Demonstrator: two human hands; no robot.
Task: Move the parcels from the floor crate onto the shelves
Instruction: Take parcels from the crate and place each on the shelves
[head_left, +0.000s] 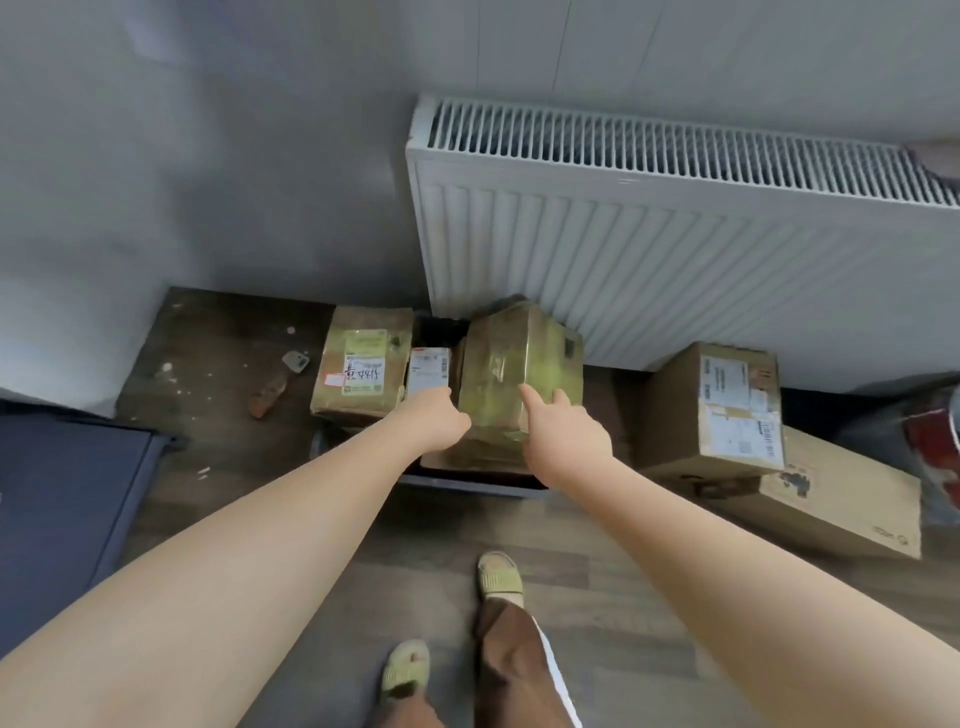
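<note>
A brown cardboard parcel wrapped in glossy yellowish tape (519, 374) is held tilted between the two hands, above the dark plastic floor crate (467, 482). Its tape is wrinkled and a small dark label is seen on its right face. The right hand (563, 439) is laid against the near face, forefinger straight. The left hand (441, 415) is set at the parcel's left edge; its fingers are hidden, so its grip cannot be told. A second taped cardboard parcel with a white handwritten label (363, 364) is seen just left of the left hand.
</note>
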